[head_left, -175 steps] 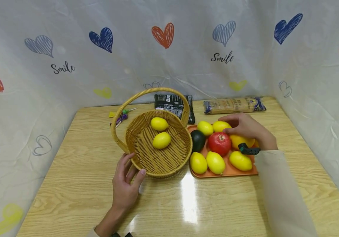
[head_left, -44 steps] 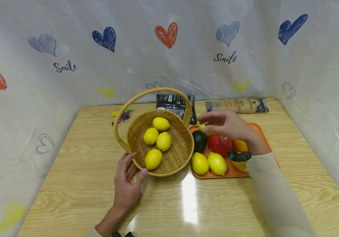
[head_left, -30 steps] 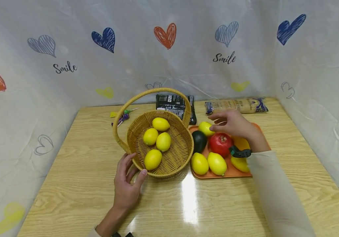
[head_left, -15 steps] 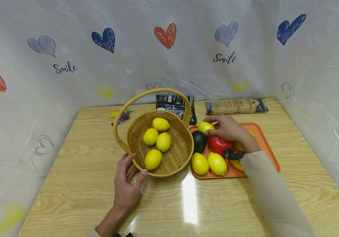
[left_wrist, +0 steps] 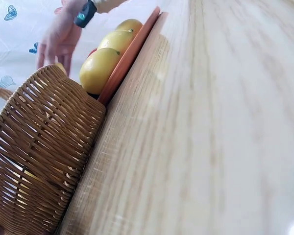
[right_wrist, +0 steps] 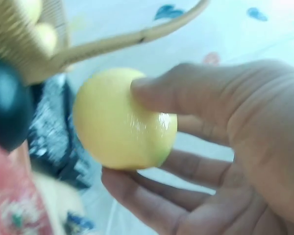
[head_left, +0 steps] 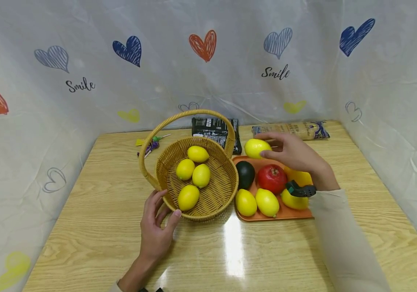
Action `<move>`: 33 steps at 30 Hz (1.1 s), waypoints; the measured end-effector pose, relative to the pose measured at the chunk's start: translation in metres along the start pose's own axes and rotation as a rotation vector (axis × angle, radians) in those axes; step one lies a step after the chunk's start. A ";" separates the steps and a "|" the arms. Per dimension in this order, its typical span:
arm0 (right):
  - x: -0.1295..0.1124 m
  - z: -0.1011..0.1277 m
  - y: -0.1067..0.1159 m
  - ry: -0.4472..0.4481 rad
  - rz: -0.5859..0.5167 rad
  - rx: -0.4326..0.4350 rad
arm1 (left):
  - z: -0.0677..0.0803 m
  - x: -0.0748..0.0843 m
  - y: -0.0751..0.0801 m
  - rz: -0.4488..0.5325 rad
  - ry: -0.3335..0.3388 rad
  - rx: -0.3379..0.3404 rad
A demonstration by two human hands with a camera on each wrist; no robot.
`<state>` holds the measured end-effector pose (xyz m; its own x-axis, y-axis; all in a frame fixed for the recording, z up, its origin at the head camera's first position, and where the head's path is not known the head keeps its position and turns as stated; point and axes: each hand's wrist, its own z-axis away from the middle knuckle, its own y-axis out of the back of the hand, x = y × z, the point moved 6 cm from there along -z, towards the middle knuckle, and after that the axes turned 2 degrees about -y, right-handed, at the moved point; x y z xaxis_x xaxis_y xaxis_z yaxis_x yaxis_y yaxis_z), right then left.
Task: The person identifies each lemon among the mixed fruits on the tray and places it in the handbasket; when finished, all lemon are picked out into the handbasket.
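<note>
Basket: wicker basket [head_left: 197, 184] stood on the wooden table [head_left: 95, 227], just left of the orange tray [head_left: 266, 215] and touching or nearly touching it; four lemons lay inside — one at the back [head_left: 197, 153], two side by side in the middle [head_left: 185, 169] [head_left: 201, 175], one at the front [head_left: 188, 197].
Right hand: right hand [head_left: 296, 156] was raised above the far end of the tray, thumb and fingers curled round a lemon [head_left: 257, 148] — the wrist view showed the thumb pressed on its top and the fingers cupped under it.
Held lemon: clear of the tray, in the air beside the far right foot of the basket handle [head_left: 186, 117], not yet over the basket bowl.
Left hand: left hand [head_left: 155, 235] lay on the table with thumb and forefinger relaxed against the near rim of the basket, steadying it rather than clasping it.
Tray: two lemons [head_left: 245, 201] [head_left: 266, 202] remained along the near edge, plus a yellow fruit [head_left: 294, 200] partly hidden by the wrist; whether that was a lemon I could not tell. A dark avocado [head_left: 245, 174] and a red pomegranate [head_left: 272, 178] sat behind them.
Progress, as I judged it: four lemons were in, a fifth was in hand, and at least two were left to move.
Far edge: a dark packet [head_left: 213, 127] and a long noodle packet [head_left: 303, 129] lay untouched.
</note>
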<state>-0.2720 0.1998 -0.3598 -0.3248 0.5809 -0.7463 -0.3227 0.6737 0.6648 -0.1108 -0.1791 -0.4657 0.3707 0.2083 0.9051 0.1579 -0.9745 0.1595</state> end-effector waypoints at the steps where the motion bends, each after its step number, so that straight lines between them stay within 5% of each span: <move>1: -0.004 0.002 0.001 0.005 -0.025 -0.005 | 0.000 0.000 0.000 -0.001 0.003 -0.002; 12: -0.046 0.017 -0.007 0.245 -0.236 -0.094 | -0.001 -0.001 0.000 0.004 -0.008 0.009; 19: -0.059 0.014 -0.035 0.271 -0.246 -0.236 | -0.002 0.000 -0.001 0.000 -0.011 0.008; 28: -0.081 0.005 -0.109 0.378 0.223 -0.300 | -0.001 -0.002 0.000 0.002 0.011 0.003; 33: -0.096 0.007 -0.146 0.414 0.153 -0.386 | -0.001 -0.002 0.000 0.000 0.020 0.003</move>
<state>-0.1874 0.0492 -0.3854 -0.6885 0.3795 -0.6180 -0.5197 0.3361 0.7855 -0.1124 -0.1792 -0.4674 0.3527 0.2064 0.9127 0.1611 -0.9742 0.1581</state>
